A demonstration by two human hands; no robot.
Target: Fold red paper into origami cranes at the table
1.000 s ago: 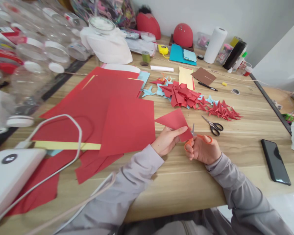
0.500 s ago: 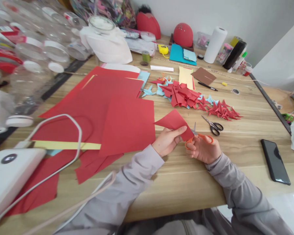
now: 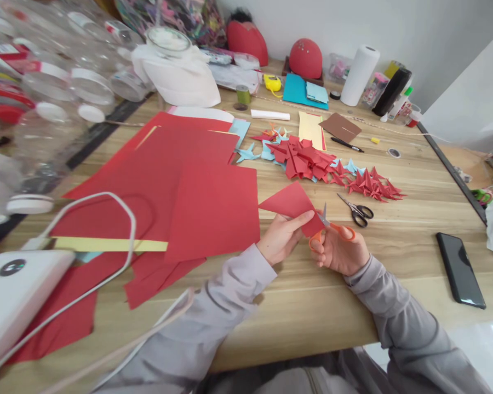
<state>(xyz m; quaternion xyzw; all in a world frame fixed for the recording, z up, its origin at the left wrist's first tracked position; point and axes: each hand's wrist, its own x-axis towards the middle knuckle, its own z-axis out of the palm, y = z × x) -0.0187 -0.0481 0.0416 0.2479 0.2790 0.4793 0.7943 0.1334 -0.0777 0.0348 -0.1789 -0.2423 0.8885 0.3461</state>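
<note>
My left hand (image 3: 280, 237) pinches a folded red paper triangle (image 3: 291, 203) just above the wooden table (image 3: 312, 306). My right hand (image 3: 342, 250) grips orange-handled scissors (image 3: 327, 229), whose blades meet the triangle's right edge. Both hands are close together near the table's front middle. Large red paper sheets (image 3: 181, 186) lie to the left of my hands.
A pile of folded red and blue paper shapes (image 3: 324, 167) lies behind my hands, with black scissors (image 3: 356, 209) beside it. A black phone (image 3: 460, 268) lies at the right. A white device with a cable (image 3: 12, 295) sits front left. Plastic bottles (image 3: 53, 87) crowd the back left.
The scissors' blades have shifted slightly against the triangle's edge. The hands stay in nearly the same place.
</note>
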